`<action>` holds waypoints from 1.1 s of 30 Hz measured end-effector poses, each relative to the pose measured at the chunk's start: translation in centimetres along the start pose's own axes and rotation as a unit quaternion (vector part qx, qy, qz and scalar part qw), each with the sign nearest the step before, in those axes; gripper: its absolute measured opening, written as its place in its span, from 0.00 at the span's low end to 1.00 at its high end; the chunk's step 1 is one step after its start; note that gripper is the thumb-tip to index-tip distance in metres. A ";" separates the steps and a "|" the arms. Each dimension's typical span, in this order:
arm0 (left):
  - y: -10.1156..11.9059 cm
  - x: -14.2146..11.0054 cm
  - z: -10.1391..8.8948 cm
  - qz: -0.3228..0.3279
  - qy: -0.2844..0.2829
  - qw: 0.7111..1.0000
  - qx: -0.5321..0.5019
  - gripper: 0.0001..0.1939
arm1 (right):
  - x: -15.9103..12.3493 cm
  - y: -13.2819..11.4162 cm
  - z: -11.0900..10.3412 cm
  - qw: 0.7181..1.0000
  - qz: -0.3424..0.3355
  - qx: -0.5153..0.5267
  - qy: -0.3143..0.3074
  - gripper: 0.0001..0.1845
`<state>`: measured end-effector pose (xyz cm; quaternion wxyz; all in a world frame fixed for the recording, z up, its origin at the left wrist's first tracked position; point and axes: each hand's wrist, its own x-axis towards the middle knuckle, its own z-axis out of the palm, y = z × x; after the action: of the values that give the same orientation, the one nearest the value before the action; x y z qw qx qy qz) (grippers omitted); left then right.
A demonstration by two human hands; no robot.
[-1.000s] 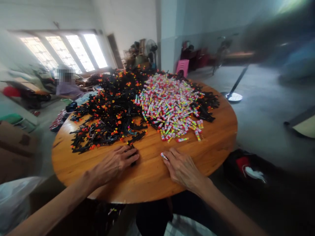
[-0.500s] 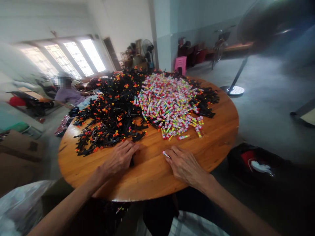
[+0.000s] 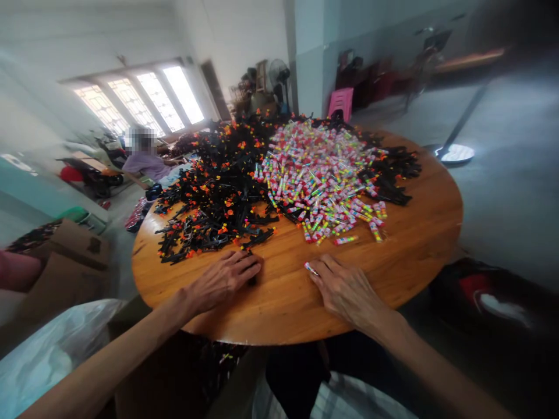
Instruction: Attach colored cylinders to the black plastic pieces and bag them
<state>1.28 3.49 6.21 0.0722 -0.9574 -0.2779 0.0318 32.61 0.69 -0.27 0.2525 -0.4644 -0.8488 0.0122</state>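
Note:
My left hand [image 3: 229, 274] rests on the near part of the round wooden table [image 3: 279, 323], fingers curled over a black plastic piece [image 3: 252, 278] that is mostly hidden; it resembles the small black toy guns [image 3: 218, 198] with orange and yellow bits heaped beyond it. Between the thumb and fingers of my right hand [image 3: 343, 285] is a small candy tube [image 3: 311, 269], its wrapped end poking out to the left. A large pile of such tubes [image 3: 323, 180], pink, white, yellow and green, lies past that hand. The two hands are apart.
A person in a purple top [image 3: 146, 166] sits beyond the table at left. Cardboard boxes [image 3: 78, 285] and a plastic bag [image 3: 56, 343] stand at the near left. Pink stools [image 3: 340, 103] and a fan stand [image 3: 454, 154] are behind, and a dark bag [image 3: 476, 291] sits at right.
The camera has turned slightly left, so the table sits further right in view. A bit more of the black piece shows under my left fingers. My right hand keeps its candy tube.

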 end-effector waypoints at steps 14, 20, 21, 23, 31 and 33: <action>-1.3 5.3 1.9 -0.012 0.124 0.989 0.078 0.16 | 0.0 -0.1 0.0 1.000 0.009 0.004 -0.028 0.13; -1.4 7.7 3.6 -0.082 0.114 0.990 -0.002 0.17 | 0.7 -0.6 -1.1 0.996 0.059 0.005 -0.067 0.11; -1.3 7.7 3.7 -0.089 0.121 0.989 -0.015 0.17 | 0.8 -0.6 -1.1 0.995 0.061 0.000 -0.077 0.12; -0.9 7.3 3.6 -0.095 0.132 0.986 -0.043 0.16 | 1.0 -0.5 -1.0 0.994 0.058 -0.010 -0.093 0.14; 0.2 6.1 3.5 -0.066 0.139 0.984 -0.088 0.14 | 3.4 0.6 -0.2 0.993 0.037 0.071 -0.083 0.13; 0.6 6.4 3.8 -0.070 0.148 0.984 -0.065 0.13 | 4.2 0.9 -0.1 0.987 0.038 0.136 -0.071 0.13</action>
<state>6.63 6.87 2.19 0.0521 -0.9324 -0.3318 -0.1332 31.52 4.57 1.30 0.2519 -0.4557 -0.8366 0.1700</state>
